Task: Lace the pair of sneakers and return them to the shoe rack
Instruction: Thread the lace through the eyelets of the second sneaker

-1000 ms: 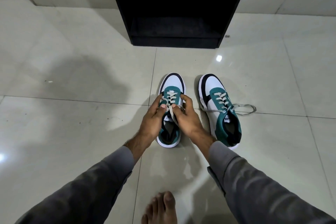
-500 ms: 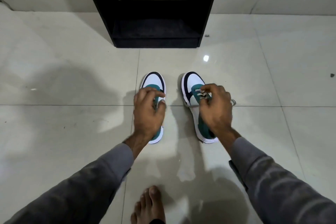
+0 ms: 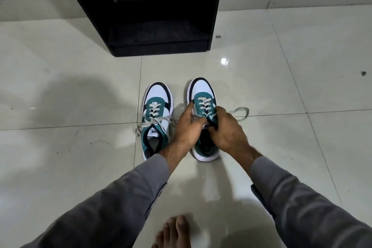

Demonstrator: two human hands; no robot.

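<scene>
Two white, teal and black sneakers stand side by side on the tiled floor, toes toward the rack. The left sneaker (image 3: 156, 119) has its grey lace tied in a bow across the tongue. Both hands are on the right sneaker (image 3: 203, 106). My left hand (image 3: 188, 127) reaches across and pinches the lace at its tongue. My right hand (image 3: 226, 131) grips the tongue and upper from the right. A loose lace loop (image 3: 240, 111) trails on the floor to the right. The black shoe rack (image 3: 157, 12) stands just beyond.
My bare foot (image 3: 174, 232) rests on the floor at the bottom edge. Glossy pale tiles stretch out on both sides of the shoes. A wall with a dark stripe runs behind the rack. Small dark specks (image 3: 363, 73) lie on the floor at right.
My left hand left the left sneaker and crossed over to the right one. The left sneaker's bow is now uncovered. My right hand stays on the right sneaker.
</scene>
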